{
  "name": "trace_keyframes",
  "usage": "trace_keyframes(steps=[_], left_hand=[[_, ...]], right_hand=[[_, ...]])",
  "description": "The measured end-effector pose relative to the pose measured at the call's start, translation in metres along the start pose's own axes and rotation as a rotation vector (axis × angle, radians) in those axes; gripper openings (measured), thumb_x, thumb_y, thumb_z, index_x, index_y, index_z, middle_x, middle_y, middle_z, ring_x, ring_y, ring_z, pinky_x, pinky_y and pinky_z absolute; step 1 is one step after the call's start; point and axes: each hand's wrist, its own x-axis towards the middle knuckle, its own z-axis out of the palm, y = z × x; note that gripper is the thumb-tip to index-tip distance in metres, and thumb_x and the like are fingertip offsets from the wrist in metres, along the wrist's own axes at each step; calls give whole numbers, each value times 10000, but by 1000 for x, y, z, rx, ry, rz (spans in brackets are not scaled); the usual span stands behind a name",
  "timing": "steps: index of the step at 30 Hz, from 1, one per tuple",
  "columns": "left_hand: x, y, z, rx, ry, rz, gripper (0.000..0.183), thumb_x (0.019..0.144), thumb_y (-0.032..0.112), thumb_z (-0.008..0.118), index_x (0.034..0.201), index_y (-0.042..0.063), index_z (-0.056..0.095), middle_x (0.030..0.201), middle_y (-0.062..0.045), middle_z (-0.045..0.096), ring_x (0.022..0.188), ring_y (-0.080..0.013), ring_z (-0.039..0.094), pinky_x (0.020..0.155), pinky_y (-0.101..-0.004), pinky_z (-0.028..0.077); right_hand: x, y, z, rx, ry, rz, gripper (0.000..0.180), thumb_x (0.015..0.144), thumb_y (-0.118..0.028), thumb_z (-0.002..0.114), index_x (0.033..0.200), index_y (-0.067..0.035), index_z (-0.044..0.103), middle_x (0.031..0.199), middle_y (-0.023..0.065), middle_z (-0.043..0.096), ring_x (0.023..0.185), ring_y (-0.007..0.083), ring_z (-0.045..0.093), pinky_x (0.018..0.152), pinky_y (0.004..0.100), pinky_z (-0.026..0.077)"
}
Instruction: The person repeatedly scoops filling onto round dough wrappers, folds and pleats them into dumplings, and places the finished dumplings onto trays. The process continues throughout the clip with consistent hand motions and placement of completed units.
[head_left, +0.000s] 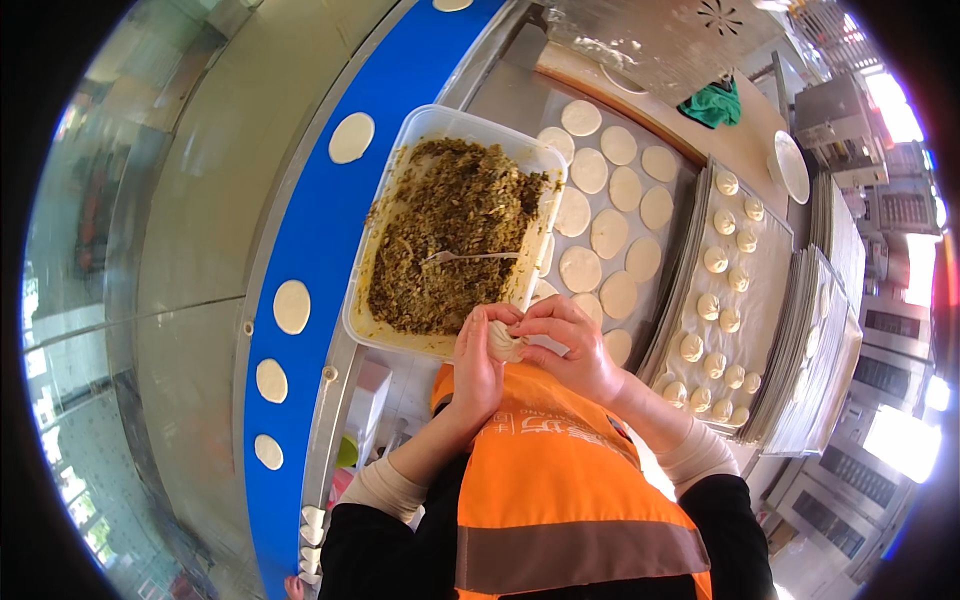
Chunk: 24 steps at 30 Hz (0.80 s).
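A small pleated dough bun (504, 343) sits cupped in my left hand (478, 364), just over the near edge of a plastic tub. The fingertips of my right hand (574, 345) pinch the pleats at its top. Chopped brown-green filling (450, 225) fills much of the translucent plastic tub (435, 114), with a light-coloured utensil (480, 256) lying on it. To the right of the tub, several flat dough rounds (609, 232) are laid out on a metal surface. Whatever filling is inside the bun is hidden.
On the left runs a blue conveyor belt (322, 232) carrying spaced dough rounds (291, 307). Pleated buns (715, 259) stand on a lined tray (757, 300) at the right, beside stacked trays (802, 352). A green cloth (712, 103) and white bowl (789, 166) are farther back. Another person's fingers (294, 587) show at lower left.
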Motion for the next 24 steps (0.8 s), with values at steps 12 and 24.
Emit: trace_keyframes(steps=[12, 24], left_hand=[[6, -40, 43, 141, -129, -57, 391, 1102, 362, 313, 1143, 41, 532, 1098, -93, 597, 1019, -165, 562, 948, -331, 443], [16, -101, 109, 397, -309, -340, 837, 966, 717, 355, 1514, 85, 305, 1288, -158, 567, 1214, -282, 572, 932, -423, 546]], right_hand=[[-53, 24, -43, -296, 297, -117, 435, 661, -212, 859, 1028, -81, 665, 992, 74, 653, 879, 281, 641, 808, 401, 500], [-140, 61, -152, -123, 321, 298, 653, 731, -137, 845, 1326, -105, 577, 1224, 125, 642, 1128, 310, 609, 953, 419, 495]])
